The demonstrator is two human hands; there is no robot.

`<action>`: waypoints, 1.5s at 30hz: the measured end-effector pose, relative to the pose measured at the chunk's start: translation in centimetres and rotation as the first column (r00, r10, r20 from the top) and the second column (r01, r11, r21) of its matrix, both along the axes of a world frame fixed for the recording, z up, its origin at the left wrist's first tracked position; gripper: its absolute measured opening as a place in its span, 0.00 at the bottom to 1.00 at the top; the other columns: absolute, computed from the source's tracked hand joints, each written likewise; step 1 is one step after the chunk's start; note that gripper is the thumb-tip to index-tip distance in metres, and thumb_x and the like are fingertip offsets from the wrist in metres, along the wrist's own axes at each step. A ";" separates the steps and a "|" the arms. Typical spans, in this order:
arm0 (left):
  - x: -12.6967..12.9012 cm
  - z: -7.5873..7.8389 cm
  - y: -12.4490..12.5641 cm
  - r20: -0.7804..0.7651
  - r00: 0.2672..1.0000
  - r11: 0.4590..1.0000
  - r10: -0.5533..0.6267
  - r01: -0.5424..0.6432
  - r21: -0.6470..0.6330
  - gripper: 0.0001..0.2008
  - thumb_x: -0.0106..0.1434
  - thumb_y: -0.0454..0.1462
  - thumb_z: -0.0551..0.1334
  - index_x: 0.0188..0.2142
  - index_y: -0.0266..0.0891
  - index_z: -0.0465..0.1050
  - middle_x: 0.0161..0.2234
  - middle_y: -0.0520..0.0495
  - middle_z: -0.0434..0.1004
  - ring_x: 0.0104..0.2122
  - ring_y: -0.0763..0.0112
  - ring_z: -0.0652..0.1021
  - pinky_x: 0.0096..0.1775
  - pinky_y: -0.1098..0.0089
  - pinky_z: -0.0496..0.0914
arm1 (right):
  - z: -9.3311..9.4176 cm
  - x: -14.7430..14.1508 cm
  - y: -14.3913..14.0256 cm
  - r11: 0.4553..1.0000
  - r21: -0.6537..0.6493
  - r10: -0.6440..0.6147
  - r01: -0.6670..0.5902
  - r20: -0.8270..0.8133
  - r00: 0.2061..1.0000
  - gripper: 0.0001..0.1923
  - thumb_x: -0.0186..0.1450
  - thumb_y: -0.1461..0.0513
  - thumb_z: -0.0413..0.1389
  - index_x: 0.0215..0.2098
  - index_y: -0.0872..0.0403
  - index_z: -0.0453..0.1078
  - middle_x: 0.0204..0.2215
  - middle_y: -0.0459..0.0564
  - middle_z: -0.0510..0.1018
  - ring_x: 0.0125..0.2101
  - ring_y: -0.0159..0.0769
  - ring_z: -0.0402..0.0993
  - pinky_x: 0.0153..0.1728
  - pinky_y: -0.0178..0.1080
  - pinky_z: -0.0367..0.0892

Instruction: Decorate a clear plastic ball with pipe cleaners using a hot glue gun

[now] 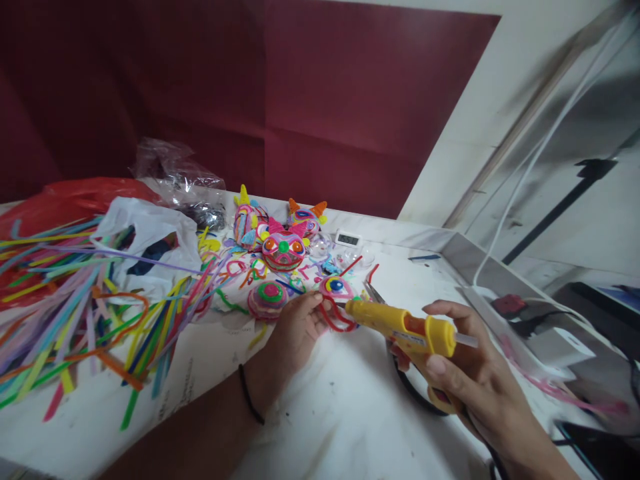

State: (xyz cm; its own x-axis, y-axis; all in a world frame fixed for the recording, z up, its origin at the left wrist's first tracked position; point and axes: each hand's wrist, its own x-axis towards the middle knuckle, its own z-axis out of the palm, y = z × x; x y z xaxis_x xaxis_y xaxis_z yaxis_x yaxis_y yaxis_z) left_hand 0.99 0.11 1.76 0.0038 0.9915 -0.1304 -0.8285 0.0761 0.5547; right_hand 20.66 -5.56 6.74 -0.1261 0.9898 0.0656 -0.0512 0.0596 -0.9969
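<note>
My right hand (473, 373) is closed around a yellow hot glue gun (400, 327), its nozzle pointing left and a clear glue stick poking out of its back end. My left hand (300, 327) pinches a pink pipe-cleaner piece (336, 285) with a blue and yellow eye-like centre. The nozzle is close to that piece; whether they touch I cannot tell. A red pipe cleaner (345, 325) loops below the piece. Just left of it sits a round pipe-cleaner dome (269, 299) with a pink and green centre. Scissors (374, 292) lie behind the gun, partly hidden.
Loose coloured pipe cleaners (85, 313) spread over the left side, beside a white plastic bag (147, 233) and a red bag (85, 197). Decorated animal heads (283, 247) stand at the back near a small digital display (349, 239). A power strip (510, 313) lies at right.
</note>
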 end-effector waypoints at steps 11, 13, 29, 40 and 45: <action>0.1 0.0 0.0 0.035 0.998 0.998 0.050 -0.049 -0.043 0.05 0.48 0.30 0.65 0.23 0.36 0.69 0.22 0.51 0.74 0.25 0.72 0.74 0.35 0.67 0.71 | 0.4 -0.3 -0.3 0.999 -0.034 0.000 0.001 0.003 1.000 0.32 0.51 0.50 0.66 0.47 0.43 0.55 0.23 0.44 0.76 0.15 0.27 0.61 0.13 0.27 0.49; 0.1 -0.1 0.0 0.043 0.998 0.997 0.055 -0.053 -0.048 0.05 0.48 0.30 0.65 0.23 0.36 0.69 0.22 0.51 0.74 0.25 0.72 0.74 0.35 0.68 0.71 | 0.5 -0.3 -0.3 0.999 -0.045 0.015 -0.015 0.009 1.000 0.32 0.51 0.49 0.66 0.47 0.42 0.55 0.24 0.44 0.76 0.15 0.27 0.60 0.14 0.28 0.49; -0.1 0.2 0.0 0.023 0.999 0.998 0.027 -0.026 -0.050 0.05 0.47 0.31 0.65 0.24 0.36 0.69 0.22 0.51 0.74 0.25 0.72 0.75 0.32 0.69 0.70 | -1.4 0.3 -0.1 0.964 0.233 0.098 -0.132 0.152 0.983 0.24 0.53 0.49 0.65 0.44 0.45 0.64 0.36 0.51 0.78 0.34 0.41 0.73 0.31 0.38 0.68; -1.6 -0.1 0.8 -0.175 0.971 0.978 0.161 -0.133 0.162 0.04 0.52 0.34 0.65 0.25 0.38 0.70 0.25 0.51 0.74 0.28 0.72 0.76 0.37 0.69 0.71 | -1.8 -0.1 -0.3 0.878 0.209 0.265 -0.430 0.534 0.803 0.18 0.56 0.66 0.59 0.44 0.46 0.67 0.43 0.51 0.72 0.40 0.41 0.72 0.31 0.36 0.72; -2.3 0.3 1.2 -0.213 0.940 0.962 0.266 -0.246 0.114 0.05 0.50 0.34 0.65 0.24 0.39 0.69 0.24 0.52 0.73 0.27 0.73 0.76 0.37 0.70 0.71 | -2.1 -0.8 0.2 0.754 0.279 0.152 -0.594 0.807 0.571 0.20 0.51 0.69 0.59 0.41 0.47 0.68 0.38 0.50 0.76 0.38 0.42 0.73 0.41 0.41 0.69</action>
